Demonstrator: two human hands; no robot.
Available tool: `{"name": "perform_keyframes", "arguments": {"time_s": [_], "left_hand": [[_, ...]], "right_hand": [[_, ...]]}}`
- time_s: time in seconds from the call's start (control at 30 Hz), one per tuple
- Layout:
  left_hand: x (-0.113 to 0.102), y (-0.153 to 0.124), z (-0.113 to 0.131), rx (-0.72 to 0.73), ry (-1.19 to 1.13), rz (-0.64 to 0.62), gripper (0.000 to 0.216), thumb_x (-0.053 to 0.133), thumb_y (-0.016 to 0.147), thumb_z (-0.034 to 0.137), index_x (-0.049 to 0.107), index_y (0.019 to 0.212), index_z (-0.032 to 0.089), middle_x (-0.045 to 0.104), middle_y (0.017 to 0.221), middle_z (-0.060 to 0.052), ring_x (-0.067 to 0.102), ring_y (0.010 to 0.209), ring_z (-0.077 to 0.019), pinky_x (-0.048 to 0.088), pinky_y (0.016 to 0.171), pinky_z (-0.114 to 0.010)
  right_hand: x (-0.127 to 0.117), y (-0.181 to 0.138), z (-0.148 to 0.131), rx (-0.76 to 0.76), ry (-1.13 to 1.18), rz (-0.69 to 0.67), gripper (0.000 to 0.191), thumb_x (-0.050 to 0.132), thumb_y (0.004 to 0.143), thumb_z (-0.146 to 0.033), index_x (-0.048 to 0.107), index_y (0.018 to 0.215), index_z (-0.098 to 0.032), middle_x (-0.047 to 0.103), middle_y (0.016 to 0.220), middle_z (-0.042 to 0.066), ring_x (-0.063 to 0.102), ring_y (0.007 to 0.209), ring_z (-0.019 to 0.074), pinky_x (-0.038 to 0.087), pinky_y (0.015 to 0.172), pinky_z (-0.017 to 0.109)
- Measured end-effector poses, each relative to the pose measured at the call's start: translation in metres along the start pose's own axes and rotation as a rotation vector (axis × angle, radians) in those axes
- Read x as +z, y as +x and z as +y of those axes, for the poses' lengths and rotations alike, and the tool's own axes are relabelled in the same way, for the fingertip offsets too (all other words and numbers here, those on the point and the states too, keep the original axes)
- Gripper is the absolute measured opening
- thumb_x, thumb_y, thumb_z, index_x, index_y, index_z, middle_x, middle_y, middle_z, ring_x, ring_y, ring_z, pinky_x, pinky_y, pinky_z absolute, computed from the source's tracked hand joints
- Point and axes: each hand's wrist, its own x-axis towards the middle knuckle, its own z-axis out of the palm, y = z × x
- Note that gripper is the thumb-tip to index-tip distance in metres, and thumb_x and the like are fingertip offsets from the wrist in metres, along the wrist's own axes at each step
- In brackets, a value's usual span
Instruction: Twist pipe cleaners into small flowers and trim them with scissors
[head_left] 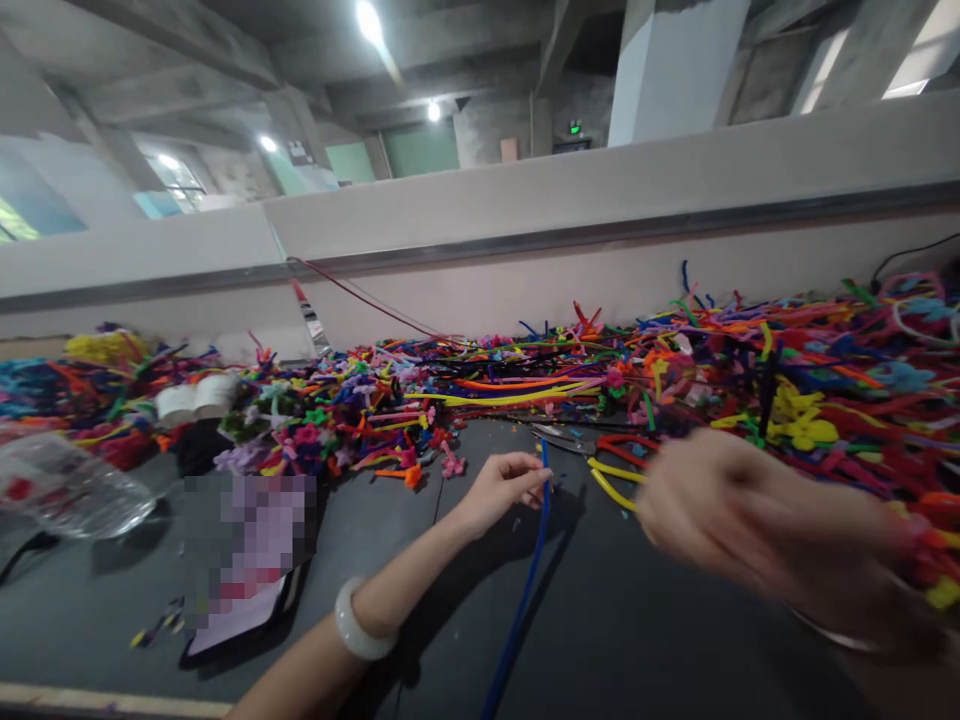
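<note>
My left hand (510, 486) is closed, thumb and fingertips pinching a blue pipe cleaner (534, 570) near its upper end. From the pinch, the fuzzy stem hangs down in a long curve toward the front of the dark table. My right hand (720, 515) is raised at the right, smeared by motion, so its fingers cannot be made out. Just left of it lie red-handled scissors (562, 440), blades pointing left. Yellow handle-like strips (613, 485) lie next to the scissors, partly hidden behind my right hand.
Heaped pipe cleaners and fuzzy flowers (517, 375) run along the back by a low wall (480, 230). At the left are a clear plastic bottle (82, 490), white rolls (199, 398) and a dark-edged phone-like object (240, 615), its face pixelated. The dark tabletop (450, 640) lies beneath.
</note>
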Motion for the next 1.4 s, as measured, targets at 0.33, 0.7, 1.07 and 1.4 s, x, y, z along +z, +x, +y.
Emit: {"name": "perform_keyframes", "arguments": {"time_s": [0.33,0.7,1.07,1.4], "left_hand": [[0.0,0.0,-0.005,0.111,0.216,-0.062,0.028,0.06,0.063,0.038,0.062,0.074,0.012,0.053,0.057,0.0,0.048,0.049,-0.0079,0.042,0.051,-0.02],[-0.004,0.003,-0.01,0.117,0.212,0.034,0.029,0.061,0.062,0.037,0.061,0.072,0.01,0.055,0.057,-0.001,0.051,0.05,-0.0093,0.043,0.051,-0.021],[-0.005,0.001,-0.005,-0.029,-0.048,0.083,0.03,0.067,0.057,0.035,0.061,0.073,0.01,0.057,0.059,0.001,0.05,0.051,-0.0045,0.04,0.052,-0.016],[-0.003,0.002,-0.009,-0.056,-0.226,0.022,0.037,0.073,0.051,0.023,0.049,0.077,0.012,0.062,0.064,-0.002,0.059,0.059,-0.0096,0.045,0.064,-0.022]], "right_hand": [[0.063,0.053,0.05,0.368,0.863,-0.371,0.019,0.052,0.072,-0.031,0.047,0.064,-0.015,0.037,0.048,-0.006,0.021,0.036,0.0014,0.011,0.031,0.013],[0.077,0.042,0.062,0.247,0.795,-0.215,0.016,0.06,0.067,-0.027,0.051,0.07,-0.015,0.044,0.052,-0.006,0.026,0.038,0.0008,0.016,0.034,0.013],[0.079,0.043,0.068,0.111,0.638,-0.079,0.018,0.065,0.061,-0.028,0.064,0.073,-0.015,0.055,0.09,0.003,0.045,0.054,0.0049,0.035,0.043,0.018],[0.078,0.041,0.066,0.013,0.406,-0.071,0.021,0.063,0.063,-0.027,0.065,0.079,-0.014,0.065,0.074,0.004,0.057,0.065,0.0137,0.045,0.062,0.027]]}}
